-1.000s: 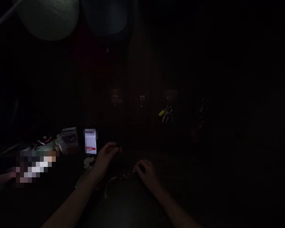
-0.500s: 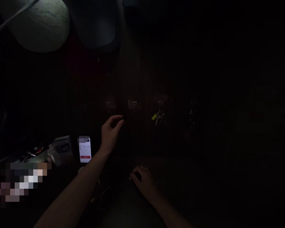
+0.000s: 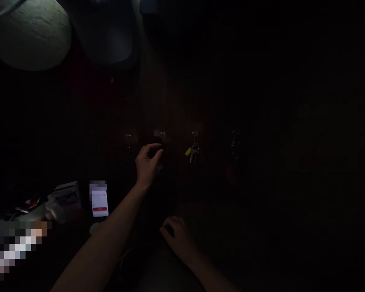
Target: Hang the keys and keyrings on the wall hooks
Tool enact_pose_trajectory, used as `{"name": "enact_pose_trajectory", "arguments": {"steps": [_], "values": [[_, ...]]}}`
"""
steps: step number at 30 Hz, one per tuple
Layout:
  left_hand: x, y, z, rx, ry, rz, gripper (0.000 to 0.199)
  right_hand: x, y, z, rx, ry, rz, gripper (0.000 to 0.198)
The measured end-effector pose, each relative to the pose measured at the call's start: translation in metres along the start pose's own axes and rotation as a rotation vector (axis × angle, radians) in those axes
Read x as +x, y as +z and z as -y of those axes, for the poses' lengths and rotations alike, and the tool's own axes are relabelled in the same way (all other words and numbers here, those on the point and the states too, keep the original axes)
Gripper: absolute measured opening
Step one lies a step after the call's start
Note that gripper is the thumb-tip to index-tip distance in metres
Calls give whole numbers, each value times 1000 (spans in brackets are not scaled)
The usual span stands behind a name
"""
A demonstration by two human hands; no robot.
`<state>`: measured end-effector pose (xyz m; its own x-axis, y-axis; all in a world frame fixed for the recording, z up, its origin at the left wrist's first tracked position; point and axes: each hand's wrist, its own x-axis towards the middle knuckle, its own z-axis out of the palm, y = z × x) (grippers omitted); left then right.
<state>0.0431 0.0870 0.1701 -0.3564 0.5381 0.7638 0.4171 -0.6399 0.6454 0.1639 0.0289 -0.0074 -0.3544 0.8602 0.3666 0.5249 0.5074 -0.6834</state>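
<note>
My left hand (image 3: 146, 164) is raised at a small metal hook (image 3: 162, 134), its thumb and forefinger pinched together just below it. A faint pale, key-like shape (image 3: 159, 167) shows under the fingertips; the dark hides what exactly is held. To the right, a bunch of keys (image 3: 195, 154) with a yellow-green tag (image 3: 187, 151) hangs from another hook (image 3: 195, 133). Lower down, my right hand (image 3: 178, 233) rests with curled fingers, the thumb close to the forefinger. Whether anything lies in it is too dark to see.
On the left a bare hook (image 3: 128, 138) hangs in the row, and dim hanging items (image 3: 235, 146) end it on the right. A lit phone (image 3: 99, 200) stands beside a box (image 3: 67, 198). Caps (image 3: 109, 36) and a pale rounded thing (image 3: 30, 36) hang above.
My left hand has moved right and up to the second hook, from just below and left of it. The view has shifted slightly right. My right hand keeps its curled pose.
</note>
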Motion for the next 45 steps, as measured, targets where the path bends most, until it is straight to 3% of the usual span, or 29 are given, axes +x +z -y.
{"name": "enact_pose_trajectory", "arguments": {"steps": [11, 28, 34, 45], "values": [[-5, 9, 1, -23, 13, -25, 20, 0, -1, -2, 6, -5, 39, 8], [-19, 15, 24, 17, -143, -16, 13, 0, 2, -7, 13, -43, 36, 9], [-39, -4, 40, 58, -213, 51, 12, 1, -3, -2, -13, -34, 65, 10], [-107, -68, 72, 109, -443, 296, 12, 2, -5, -5, -24, -37, 82, 9]]}}
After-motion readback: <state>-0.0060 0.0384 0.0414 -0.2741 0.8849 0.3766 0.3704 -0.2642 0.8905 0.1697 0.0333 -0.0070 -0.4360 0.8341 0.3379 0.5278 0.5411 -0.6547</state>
